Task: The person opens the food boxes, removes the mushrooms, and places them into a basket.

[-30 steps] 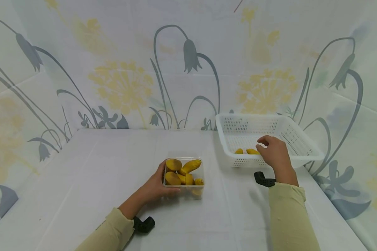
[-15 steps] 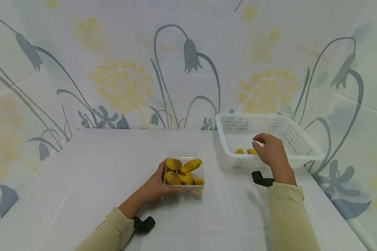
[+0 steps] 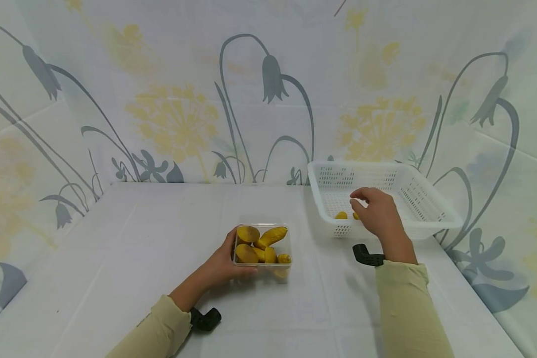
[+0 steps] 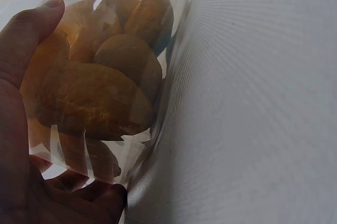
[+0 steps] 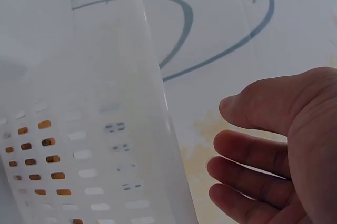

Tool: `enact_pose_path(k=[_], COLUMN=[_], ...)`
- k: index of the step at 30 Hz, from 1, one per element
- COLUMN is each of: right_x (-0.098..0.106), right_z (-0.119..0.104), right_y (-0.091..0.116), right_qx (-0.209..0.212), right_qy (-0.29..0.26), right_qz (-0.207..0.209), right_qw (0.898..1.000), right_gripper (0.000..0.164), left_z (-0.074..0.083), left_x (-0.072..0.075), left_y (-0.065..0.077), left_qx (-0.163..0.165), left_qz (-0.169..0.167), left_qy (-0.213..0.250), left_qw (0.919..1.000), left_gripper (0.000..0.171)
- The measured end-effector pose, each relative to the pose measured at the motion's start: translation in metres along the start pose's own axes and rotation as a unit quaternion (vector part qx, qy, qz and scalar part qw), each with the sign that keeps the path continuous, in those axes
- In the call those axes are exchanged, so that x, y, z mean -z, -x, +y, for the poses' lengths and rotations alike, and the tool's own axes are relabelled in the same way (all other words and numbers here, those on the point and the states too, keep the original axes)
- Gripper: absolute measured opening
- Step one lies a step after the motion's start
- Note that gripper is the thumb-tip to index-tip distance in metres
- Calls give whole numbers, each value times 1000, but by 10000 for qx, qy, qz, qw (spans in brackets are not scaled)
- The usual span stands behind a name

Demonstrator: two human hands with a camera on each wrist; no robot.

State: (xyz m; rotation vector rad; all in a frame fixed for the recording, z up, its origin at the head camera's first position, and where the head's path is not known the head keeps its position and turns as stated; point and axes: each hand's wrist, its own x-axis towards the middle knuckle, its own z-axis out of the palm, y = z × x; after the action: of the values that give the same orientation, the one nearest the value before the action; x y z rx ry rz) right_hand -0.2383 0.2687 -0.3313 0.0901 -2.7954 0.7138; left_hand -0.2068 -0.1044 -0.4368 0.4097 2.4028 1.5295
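My left hand [image 3: 223, 264] grips a clear plastic box [image 3: 268, 265] in the head view, its thumb along the near side and fingers around the left side. Several yellow, knobbly, tuber-like pieces [image 3: 273, 236] lie inside. Through the box wall in the left wrist view, these pieces [image 4: 95, 98] look plump and brownish yellow. Over the near side of a white perforated basket [image 3: 340, 231] hovers my right hand [image 3: 378, 213], holding nothing, its fingers loosely bent and apart from the thumb. Below it two more yellow pieces [image 3: 341, 215] show in the basket, one partly hidden by the hand.
A white cloth [image 3: 161, 219] covers the table. Behind it hangs a flower-patterned backdrop [image 3: 268, 124]. The basket stands at the back right, close to that backdrop. Each wrist wears a black camera mount [image 3: 206, 319].
My right hand has moved leftward and slightly up over the basket, covering more of one yellow piece. The left hand and the box have stayed in place.
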Motion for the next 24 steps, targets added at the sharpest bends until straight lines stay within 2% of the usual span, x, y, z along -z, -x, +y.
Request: enact_pose_path(k=[9,24], right_x=[-3,-16], right_z=[-11,-27], right_y=[0,0], right_qx=[389,812], right_qy=[-7,-97], right_qz=[-39,-126], right_qw=[9992,9966], right_gripper=[26,25], left_z=[1,-1], left_x=[0,0], left_y=[1,0], left_qx=[-8,29], left_qz=[14,28], left_qy=[-23,-72], left_qw=[10000,10000], left_gripper=[120,120])
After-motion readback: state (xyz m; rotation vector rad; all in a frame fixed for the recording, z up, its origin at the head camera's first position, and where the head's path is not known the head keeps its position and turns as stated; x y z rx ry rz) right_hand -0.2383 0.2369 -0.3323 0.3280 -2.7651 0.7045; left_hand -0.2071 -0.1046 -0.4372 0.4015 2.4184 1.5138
